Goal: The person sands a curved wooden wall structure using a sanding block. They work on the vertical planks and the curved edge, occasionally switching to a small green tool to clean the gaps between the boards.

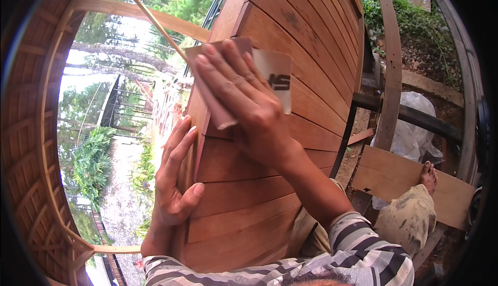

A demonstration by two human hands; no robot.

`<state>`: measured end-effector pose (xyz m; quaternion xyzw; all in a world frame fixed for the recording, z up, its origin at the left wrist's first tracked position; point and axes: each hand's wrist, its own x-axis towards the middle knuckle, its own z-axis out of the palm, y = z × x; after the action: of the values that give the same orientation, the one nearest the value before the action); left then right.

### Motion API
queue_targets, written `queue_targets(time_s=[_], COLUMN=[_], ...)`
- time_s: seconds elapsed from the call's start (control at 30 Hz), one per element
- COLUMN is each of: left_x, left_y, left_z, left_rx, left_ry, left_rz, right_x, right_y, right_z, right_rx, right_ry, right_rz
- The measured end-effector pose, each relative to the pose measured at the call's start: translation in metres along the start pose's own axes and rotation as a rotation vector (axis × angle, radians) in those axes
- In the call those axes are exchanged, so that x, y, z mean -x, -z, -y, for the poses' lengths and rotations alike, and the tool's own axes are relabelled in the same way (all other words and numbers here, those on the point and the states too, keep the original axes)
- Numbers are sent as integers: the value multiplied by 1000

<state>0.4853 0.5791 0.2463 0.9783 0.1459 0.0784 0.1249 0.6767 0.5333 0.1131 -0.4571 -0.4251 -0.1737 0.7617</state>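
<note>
My right hand [249, 103] presses a folded sheet of sandpaper [218, 107] over the edge of a reddish-brown wooden plank panel [241, 157]. Part of the sheet's pale, printed backing sticks out beyond the knuckles. Lower down, my left hand [177, 177] rests against the panel's wooden edge rail [200, 114], fingers along its outer side and thumb on the near side; it grips no tool. Dark stains mark the planks farther up.
A bare foot rests on a wooden board [385, 165] at the lower right, beside dark metal bars [428, 122] and a clear plastic bag [414, 130]. Wooden roof framing [46, 103] curves along the left. A thin wooden strip [149, 15] slants above the rail.
</note>
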Motion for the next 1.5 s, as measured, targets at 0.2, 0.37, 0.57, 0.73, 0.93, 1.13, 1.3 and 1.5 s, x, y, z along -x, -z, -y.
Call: queue_targets(time_s=[0.2,0.37,0.57,0.73,0.93,1.13,1.3,1.5], left_x=[4,0,-2,2,0,5,1,6], left_y=[3,-1,-3,-2,2,0,-5,-11], left_z=[2,1,1,5,-1,2,0,10], left_rx=[-12,18,10,25,-2,-9,36,32], left_ry=[-12,-5,-3,-14,25,22,28,40], left_rz=[29,12,-2,-32,-4,-26,-42,-68], right_x=[115,48,105,117,31,134,41,179], right_y=[11,4,7,8,-3,4,0,14], right_z=[-33,-11,-43,-35,1,-48,3,-50], right_rx=[193,19,67,79,-21,89,-5,131], right_ry=[-361,-162,-315,-391,-157,-313,-103,-517], right_rz=[-124,-26,-132,-157,-113,-156,-62,-197])
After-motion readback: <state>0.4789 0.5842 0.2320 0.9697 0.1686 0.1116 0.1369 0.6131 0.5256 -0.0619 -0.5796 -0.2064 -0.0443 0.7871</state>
